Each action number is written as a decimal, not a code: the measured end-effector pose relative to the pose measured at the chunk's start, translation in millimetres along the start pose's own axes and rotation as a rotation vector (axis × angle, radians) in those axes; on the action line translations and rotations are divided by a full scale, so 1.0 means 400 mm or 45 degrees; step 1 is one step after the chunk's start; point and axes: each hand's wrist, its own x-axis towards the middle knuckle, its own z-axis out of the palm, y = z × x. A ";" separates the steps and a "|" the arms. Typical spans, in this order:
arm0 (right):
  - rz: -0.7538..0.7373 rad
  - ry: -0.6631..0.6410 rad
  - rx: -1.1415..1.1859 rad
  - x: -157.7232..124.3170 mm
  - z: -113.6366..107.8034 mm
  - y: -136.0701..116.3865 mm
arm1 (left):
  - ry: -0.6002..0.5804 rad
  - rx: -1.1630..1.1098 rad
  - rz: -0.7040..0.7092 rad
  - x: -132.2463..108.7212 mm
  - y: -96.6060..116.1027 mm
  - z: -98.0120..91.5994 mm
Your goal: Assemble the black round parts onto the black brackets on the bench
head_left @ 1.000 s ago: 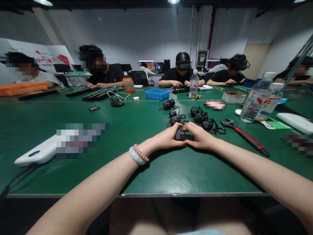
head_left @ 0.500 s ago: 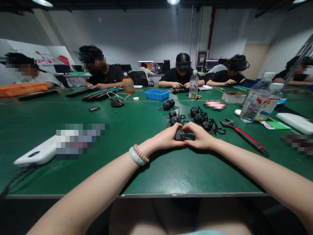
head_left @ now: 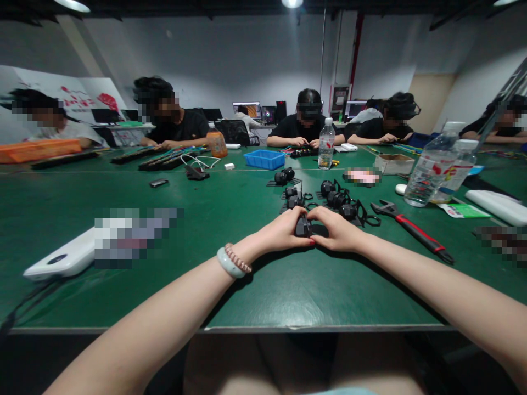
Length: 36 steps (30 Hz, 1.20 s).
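Observation:
Between my two hands, low over the green table (head_left: 263,291), is a black plastic part (head_left: 303,226). My left hand (head_left: 284,227) grips it from the left, with thumb and fingers closed around it. From the other side my right hand (head_left: 335,227) curves in, its fingertips and thumb pressed against the same part. The fingers hide much of its shape. Just beyond my hands lie several similar black fittings (head_left: 337,197) with rings and flat plates. An adjustable wrench (head_left: 415,230) with red and black grips rests right of my right hand.
A white device (head_left: 66,258) with a cable lies at left. Water bottles (head_left: 430,164) stand at right near a cardboard box (head_left: 394,164). A blue tray (head_left: 264,159) and an orange bottle (head_left: 216,144) sit farther back. Several people work along the far side.
Both hands stay in nearly the same place, still on the black part. The part appears slightly turned between the fingers.

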 end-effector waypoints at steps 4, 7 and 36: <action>-0.004 -0.006 -0.062 -0.001 -0.003 -0.005 | 0.029 -0.002 -0.002 0.000 0.006 0.000; -0.024 -0.005 -0.119 0.000 -0.004 -0.006 | 0.036 -0.005 -0.008 0.000 0.012 0.000; 1.442 0.053 -1.195 -0.027 -0.208 0.083 | 0.216 0.136 -0.006 0.001 0.004 0.004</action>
